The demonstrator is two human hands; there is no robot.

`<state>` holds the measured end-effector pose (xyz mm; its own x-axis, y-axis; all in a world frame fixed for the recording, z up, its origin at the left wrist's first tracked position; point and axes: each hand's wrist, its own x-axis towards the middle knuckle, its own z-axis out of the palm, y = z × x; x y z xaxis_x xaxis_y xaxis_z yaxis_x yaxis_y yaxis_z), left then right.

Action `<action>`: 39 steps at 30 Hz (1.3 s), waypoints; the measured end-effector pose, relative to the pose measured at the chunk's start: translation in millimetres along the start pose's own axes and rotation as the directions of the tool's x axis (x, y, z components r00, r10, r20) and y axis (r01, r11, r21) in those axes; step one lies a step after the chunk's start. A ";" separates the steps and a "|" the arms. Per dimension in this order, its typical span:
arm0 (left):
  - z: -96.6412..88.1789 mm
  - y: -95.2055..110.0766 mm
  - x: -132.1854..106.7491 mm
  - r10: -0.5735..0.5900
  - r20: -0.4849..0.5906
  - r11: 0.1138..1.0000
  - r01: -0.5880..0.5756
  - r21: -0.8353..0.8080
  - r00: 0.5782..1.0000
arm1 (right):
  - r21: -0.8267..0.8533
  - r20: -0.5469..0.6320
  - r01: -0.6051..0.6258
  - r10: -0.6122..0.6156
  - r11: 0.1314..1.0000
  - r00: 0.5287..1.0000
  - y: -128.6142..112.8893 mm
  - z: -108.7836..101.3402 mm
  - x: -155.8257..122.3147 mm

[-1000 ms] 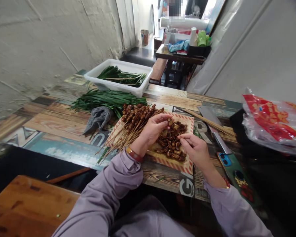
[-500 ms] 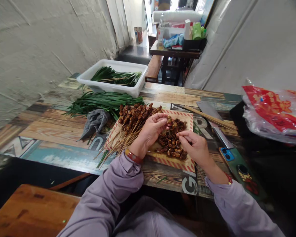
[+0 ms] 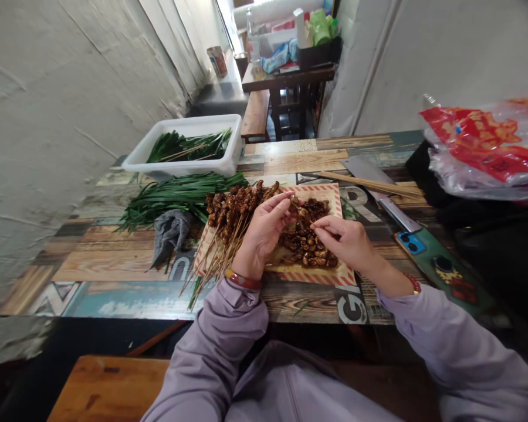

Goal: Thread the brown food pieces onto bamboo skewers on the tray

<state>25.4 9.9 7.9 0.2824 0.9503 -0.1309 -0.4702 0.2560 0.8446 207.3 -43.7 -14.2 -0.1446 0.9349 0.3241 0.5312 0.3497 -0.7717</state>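
Over a tray with a red-striped border, my left hand pinches a glossy brown piece of meat between thumb and fingers. My right hand is closed on a thin skewer, its fingertips just right of the left ones; most of the stick is hidden by the fingers and meat. Below both hands lies a heap of loose brown meat pieces. To the left, a stack of loaded meat skewers rests on the tray, bare sticks pointing toward me.
Long green chives and a grey cloth lie left of the tray. Behind them stands a white tub holding more greens. On the right are bare skewers, a cleaver, a phone and plastic bags.
My view has shifted, so the table sits differently in frame. Both hands stay together over the loose meat, still holding the piece and the skewer, with only slight finger movement.
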 end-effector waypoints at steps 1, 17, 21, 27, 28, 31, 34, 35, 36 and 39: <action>0.3 0.5 -0.4 0.004 0.004 1.000 -0.004 -0.002 1.000 | -0.010 0.006 0.010 -0.010 1.000 1.000 1.1 0.3 -0.3; -2.1 0.0 1.1 0.018 -0.004 0.999 -0.018 -0.028 1.000 | -0.107 -0.080 0.088 -0.097 0.990 0.992 1.2 -2.4 0.4; 1.3 -1.3 -0.4 0.040 0.020 0.999 -0.040 -0.011 0.999 | -0.101 -0.075 0.074 -0.082 0.992 0.994 2.8 -1.8 0.6; 3.3 0.4 -2.2 0.034 -0.009 0.998 -0.035 -0.053 0.999 | -0.090 -0.075 0.065 -0.072 0.994 0.995 1.4 -3.7 2.3; 3.4 1.1 -2.3 0.036 -0.023 0.997 -0.038 -0.063 0.999 | -0.081 -0.077 0.060 -0.066 0.995 0.995 1.0 -4.2 2.6; 3.4 3.8 -2.3 0.050 -0.063 0.995 -0.055 -0.086 0.997 | -0.040 -0.082 0.043 -0.046 0.998 0.996 -0.4 -5.0 2.9; 2.3 6.9 -2.0 0.070 -0.100 0.993 -0.079 -0.092 0.993 | -0.021 -0.059 0.050 -0.051 0.999 0.997 -2.0 -4.3 1.6; 1.8 7.8 -1.9 0.072 -0.110 0.992 -0.082 -0.095 0.991 | -0.021 -0.049 0.053 -0.054 0.998 0.997 -2.5 -3.7 0.9; 1.2 8.4 -1.7 0.071 -0.118 0.992 -0.082 -0.099 0.991 | -0.022 -0.038 0.057 -0.058 0.998 0.998 -2.8 -3.1 0.3; -0.3 9.1 -1.2 0.065 -0.132 0.990 -0.081 -0.114 0.989 | -0.019 -0.007 0.067 -0.067 0.998 0.998 -2.6 -1.3 -1.0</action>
<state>20.5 11.1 15.6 0.1384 0.9800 -0.1427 -0.5836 0.1971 0.7878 207.2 -45.6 -11.8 -0.1738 0.9089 0.3790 0.5358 0.4102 -0.7380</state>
